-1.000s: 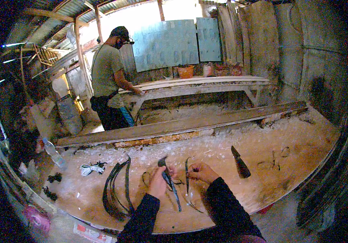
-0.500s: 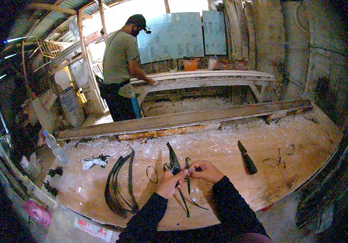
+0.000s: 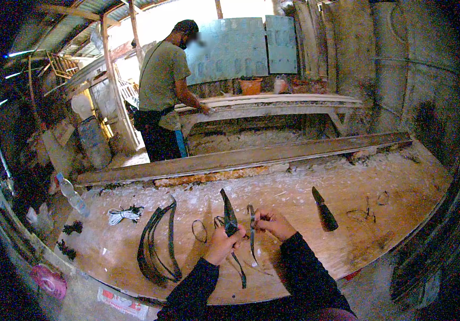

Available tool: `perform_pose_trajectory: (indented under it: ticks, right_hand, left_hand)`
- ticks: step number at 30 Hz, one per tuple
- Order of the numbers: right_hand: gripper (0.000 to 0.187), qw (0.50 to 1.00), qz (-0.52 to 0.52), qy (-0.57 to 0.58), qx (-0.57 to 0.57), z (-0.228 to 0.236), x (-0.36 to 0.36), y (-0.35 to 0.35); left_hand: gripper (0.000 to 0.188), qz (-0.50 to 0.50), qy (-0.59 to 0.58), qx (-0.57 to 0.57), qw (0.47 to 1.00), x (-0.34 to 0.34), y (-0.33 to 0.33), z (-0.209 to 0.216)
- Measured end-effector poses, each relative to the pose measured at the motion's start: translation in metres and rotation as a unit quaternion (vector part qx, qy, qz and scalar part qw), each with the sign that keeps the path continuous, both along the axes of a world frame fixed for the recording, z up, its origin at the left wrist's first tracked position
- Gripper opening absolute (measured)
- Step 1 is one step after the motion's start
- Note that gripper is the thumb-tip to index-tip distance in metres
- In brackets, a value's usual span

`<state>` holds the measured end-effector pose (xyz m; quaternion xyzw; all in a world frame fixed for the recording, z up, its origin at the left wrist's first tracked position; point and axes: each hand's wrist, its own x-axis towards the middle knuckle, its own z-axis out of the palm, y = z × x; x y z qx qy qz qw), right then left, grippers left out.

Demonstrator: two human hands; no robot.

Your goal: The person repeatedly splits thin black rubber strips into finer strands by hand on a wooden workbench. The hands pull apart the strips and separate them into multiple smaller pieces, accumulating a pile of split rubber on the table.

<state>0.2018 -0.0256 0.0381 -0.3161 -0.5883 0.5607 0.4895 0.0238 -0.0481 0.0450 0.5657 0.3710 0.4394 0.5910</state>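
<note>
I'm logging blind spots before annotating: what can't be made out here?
In the head view:
- Base of the dark pointed piece: covered by the left grip.
- Exact contact between the right grip and the thin dark strip: too small and blurred.
- Co-worker's far hand: hidden behind their body.
- Material of the thin loops at right: too blurred.
- Dark sleeves: cut off by the lower edge.

On my flat brown wooden worktop [image 3: 379,241]: curved black strips [image 3: 143,246] L of my hands [image 3: 225,245], dark tapered tool [image 3: 325,215] R.
</note>
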Motion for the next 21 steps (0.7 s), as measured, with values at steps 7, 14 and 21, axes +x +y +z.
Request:
perform_pose_trajectory:
  ticks: [7, 14, 21]
  right_hand:
    - [0.008, 0.981, -0.124, 0.14, -0.051, 0.0, 0.018, 0.009]
    - [0.012, 0.965, -0.051, 0.246, -0.069, 0.009, 0.025, 0.003]
    - [0.011, 0.935, 0.077, 0.332, -0.097, 0.015, 0.023, -0.003]
  left_hand:
    - [0.028, -0.028, 0.088, -0.023, 0.995, -0.033, -0.06, 0.028]
    - [0.058, -0.158, 0.213, -0.126, 0.956, -0.116, -0.157, 0.037]
    - [0.053, -0.037, 0.152, -0.134, 0.979, -0.132, -0.17, 0.031]
